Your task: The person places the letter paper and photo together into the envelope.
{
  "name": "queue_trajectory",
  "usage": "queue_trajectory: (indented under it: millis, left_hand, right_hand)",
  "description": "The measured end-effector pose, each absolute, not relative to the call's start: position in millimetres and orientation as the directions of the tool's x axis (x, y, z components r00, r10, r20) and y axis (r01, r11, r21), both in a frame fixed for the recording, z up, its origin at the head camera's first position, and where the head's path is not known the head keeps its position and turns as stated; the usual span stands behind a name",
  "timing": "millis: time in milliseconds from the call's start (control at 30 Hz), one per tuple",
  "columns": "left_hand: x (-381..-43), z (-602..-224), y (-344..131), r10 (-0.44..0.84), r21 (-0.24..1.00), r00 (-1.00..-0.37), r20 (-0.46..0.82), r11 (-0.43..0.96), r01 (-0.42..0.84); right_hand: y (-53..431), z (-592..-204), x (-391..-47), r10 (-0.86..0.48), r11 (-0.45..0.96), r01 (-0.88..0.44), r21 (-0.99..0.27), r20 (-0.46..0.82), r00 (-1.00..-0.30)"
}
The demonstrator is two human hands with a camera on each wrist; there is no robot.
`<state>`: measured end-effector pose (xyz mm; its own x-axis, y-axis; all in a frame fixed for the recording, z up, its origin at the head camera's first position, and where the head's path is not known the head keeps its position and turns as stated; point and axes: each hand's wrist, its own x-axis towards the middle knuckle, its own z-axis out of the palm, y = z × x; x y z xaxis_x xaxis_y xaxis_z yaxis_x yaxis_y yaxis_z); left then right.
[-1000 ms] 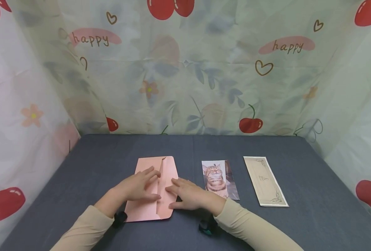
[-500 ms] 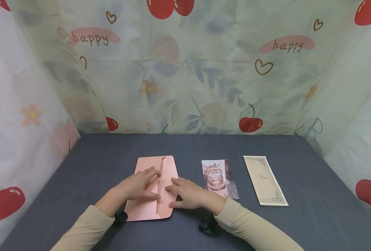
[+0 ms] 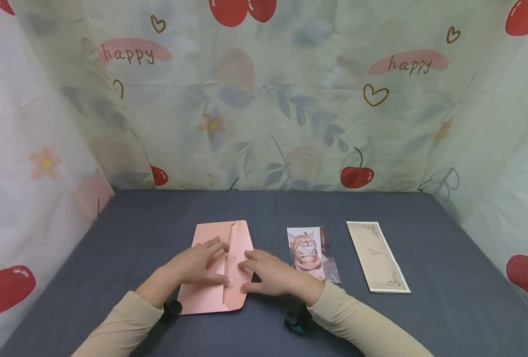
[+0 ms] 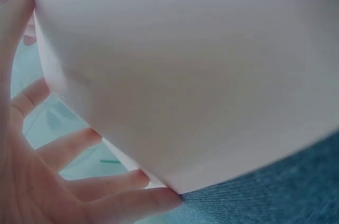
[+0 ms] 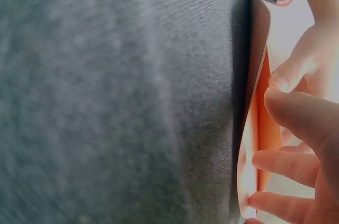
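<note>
A pink envelope (image 3: 203,298) lies on the dark table, left of the middle in the head view, its flap (image 3: 240,236) unfolded to the right. My left hand (image 3: 197,263) rests on the envelope's body, with thumb and fingers spread along the opening edge. In the left wrist view its fingertips (image 4: 161,198) touch the paper's edge. My right hand (image 3: 270,273) reaches in from the right, spread fingers on the flap. The right wrist view has these fingers (image 5: 288,166) extended against the pink paper. I cannot see whether anything is inside the envelope.
Right of the envelope lies a cat photo card (image 3: 306,253), partly behind my right wrist. Further right is a beige card (image 3: 375,258) with scroll-like corner ornaments. A patterned curtain (image 3: 264,124) stands behind the dark table (image 3: 156,213).
My right hand has shifted slightly to the right and away from me on the flap. The left hand, envelope and both cards have stayed in place.
</note>
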<state>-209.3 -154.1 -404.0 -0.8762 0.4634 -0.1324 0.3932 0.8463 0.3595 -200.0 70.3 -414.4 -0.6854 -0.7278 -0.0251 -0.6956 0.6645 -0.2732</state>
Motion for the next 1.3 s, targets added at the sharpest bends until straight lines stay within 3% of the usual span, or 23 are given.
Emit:
queue_trajectory:
  millis: [267,667,1300]
  left_hand:
    - [-210,-405,-154,0.456,0.352,-0.88,-0.13,0.851,0.389]
    - [-210,-405,-153,0.439,0.353,-0.887,-0.14,0.859,0.37]
    - [-211,-408,-156,0.46,0.392,-0.88,-0.122,0.837,0.383]
  right_hand:
    - [76,-407,-199,-0.692,0.655,-0.648,-0.389,0.037,-0.721]
    - [96,-409,-208,-0.644,0.543,-0.657,-0.523,0.243,-0.725]
    - [145,-408,-213,-0.51,0.533,-0.474,-0.701,0.181,-0.841]
